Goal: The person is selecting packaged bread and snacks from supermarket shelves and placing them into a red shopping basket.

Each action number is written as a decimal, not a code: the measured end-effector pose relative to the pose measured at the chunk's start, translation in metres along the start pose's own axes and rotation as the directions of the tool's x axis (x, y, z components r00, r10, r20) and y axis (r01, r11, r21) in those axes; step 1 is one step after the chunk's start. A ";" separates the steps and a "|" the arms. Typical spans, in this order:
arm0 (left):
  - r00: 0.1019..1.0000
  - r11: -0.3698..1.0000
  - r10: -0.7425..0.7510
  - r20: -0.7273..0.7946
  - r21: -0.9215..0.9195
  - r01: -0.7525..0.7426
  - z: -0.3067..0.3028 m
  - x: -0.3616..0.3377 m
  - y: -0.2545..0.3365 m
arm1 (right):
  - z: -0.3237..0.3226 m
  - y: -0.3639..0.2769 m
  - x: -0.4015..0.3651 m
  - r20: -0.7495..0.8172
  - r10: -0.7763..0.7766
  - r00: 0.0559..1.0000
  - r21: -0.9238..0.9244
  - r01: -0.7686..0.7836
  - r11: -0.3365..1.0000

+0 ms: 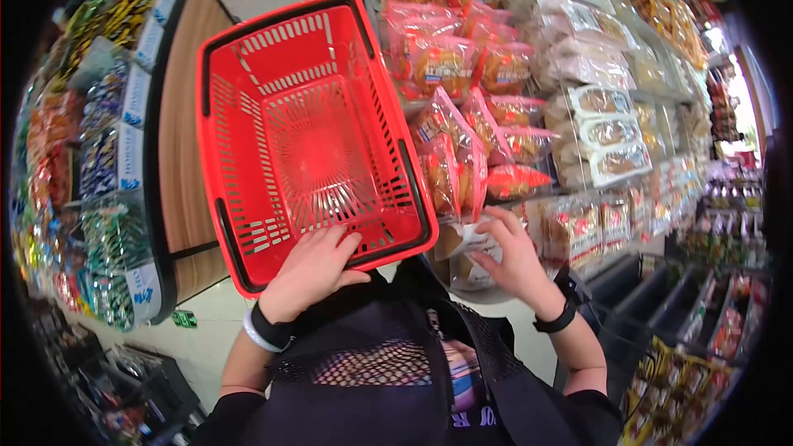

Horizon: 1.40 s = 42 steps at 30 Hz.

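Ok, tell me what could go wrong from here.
The red basket might tip or shift if bumped, since only the left hand is on its near rim. The pale packet could slip, as the right hand appears to have just its fingertips there. The leaning pink packets beside the basket might topple if it swings right.

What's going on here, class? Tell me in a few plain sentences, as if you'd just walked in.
A person in a shop has a red shopping basket in front of them. Their left hand rests over its near rim. Their right hand is at a white-and-clear packet at the near end of a display; whether it is gripped firmly is hard to tell. Pink packets are stacked just beyond, and wrapped sweets fill the display on the left.
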<state>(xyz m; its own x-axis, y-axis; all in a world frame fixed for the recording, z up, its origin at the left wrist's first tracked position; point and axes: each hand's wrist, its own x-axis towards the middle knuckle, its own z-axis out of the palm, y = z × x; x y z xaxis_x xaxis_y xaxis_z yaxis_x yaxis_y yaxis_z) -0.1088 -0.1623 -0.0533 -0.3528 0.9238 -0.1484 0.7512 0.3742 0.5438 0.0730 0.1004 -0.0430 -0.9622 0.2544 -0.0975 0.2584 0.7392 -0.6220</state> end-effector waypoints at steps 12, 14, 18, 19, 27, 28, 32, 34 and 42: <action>0.944 0.963 0.208 0.256 0.118 -0.244 -0.067 0.023 -0.028 | 0.009 -0.019 0.011 -0.078 0.216 0.973 -0.326 -0.230 0.917; 0.937 0.946 0.294 0.190 0.084 -0.314 -0.064 0.028 -0.026 | 0.002 -0.007 0.007 0.074 0.269 0.960 -0.352 -0.227 0.908; 0.917 0.931 0.341 0.209 0.057 -0.359 -0.061 0.038 -0.022 | -0.001 -0.016 0.005 -0.048 0.126 0.991 -0.296 -0.134 0.946; 0.921 0.939 0.320 0.222 0.053 -0.339 -0.060 0.041 -0.022 | 0.000 -0.018 0.008 -0.058 0.127 0.990 -0.300 -0.139 0.944; 0.950 0.963 0.255 0.181 0.044 -0.266 -0.058 0.035 -0.015 | 0.028 -0.025 0.076 -0.080 0.328 0.941 -0.351 -0.334 0.875; 0.954 0.965 0.244 0.175 0.049 -0.256 -0.059 0.033 -0.015 | 0.029 -0.025 0.081 -0.047 0.403 0.914 -0.388 -0.388 0.836; 0.970 0.977 0.212 0.122 -0.010 -0.213 -0.062 0.027 -0.016 | 0.033 -0.019 0.085 -0.187 0.323 0.928 -0.258 -0.364 0.895; 0.971 0.973 0.229 0.074 -0.025 -0.227 -0.064 0.026 -0.017 | 0.028 -0.018 0.085 -0.291 0.222 0.931 -0.225 -0.292 0.930; 0.941 0.938 0.286 -0.181 -0.148 -0.314 -0.074 0.035 -0.021 | -0.033 -0.060 0.064 -0.520 0.253 0.816 0.235 -0.148 0.961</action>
<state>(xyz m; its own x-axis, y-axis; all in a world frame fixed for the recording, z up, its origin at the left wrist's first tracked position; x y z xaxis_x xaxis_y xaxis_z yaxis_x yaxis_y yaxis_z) -0.1780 -0.1438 -0.0083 -0.2179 0.9619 0.1654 0.7328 0.0493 0.6787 -0.0011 0.0932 0.0138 -0.6749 0.7188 0.1670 0.3709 0.5260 -0.7653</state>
